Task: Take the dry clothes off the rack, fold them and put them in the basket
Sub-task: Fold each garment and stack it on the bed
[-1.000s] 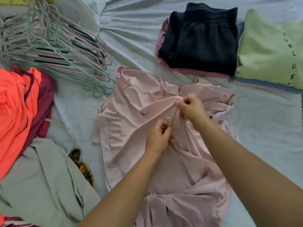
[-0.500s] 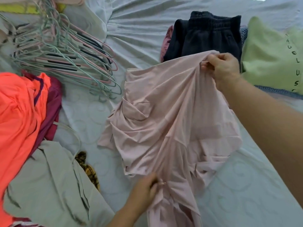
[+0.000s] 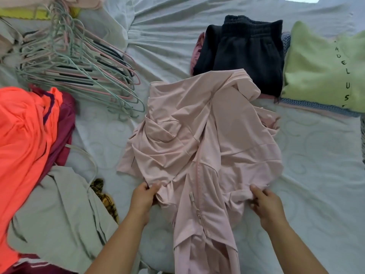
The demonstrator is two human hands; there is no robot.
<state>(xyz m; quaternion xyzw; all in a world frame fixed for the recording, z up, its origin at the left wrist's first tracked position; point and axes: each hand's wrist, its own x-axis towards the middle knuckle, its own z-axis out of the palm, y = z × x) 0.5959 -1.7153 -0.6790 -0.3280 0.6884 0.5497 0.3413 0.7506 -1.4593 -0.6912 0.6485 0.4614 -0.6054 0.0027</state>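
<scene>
In the middle of the pale bedsheet (image 3: 316, 175), a crumpled pink zip-up garment (image 3: 207, 135) lies spread out, its zipper running down the centre. The left hand (image 3: 143, 198) pinches the cloth at the near left edge. The right hand (image 3: 264, 204) grips a bunched fold at the near right edge. The garment's far end overlaps a folded dark garment (image 3: 243, 56), with a folded green one (image 3: 316, 70) just beside it. Hangers (image 3: 79, 66) are piled at far left, above orange (image 3: 23, 135) and grey clothes (image 3: 59, 224).

Pink jacket (image 3: 207, 139) smooth matt cloth; hangers (image 3: 79, 62) plastic-looking; bedsheet (image 3: 316, 175) embossed cloth.
</scene>
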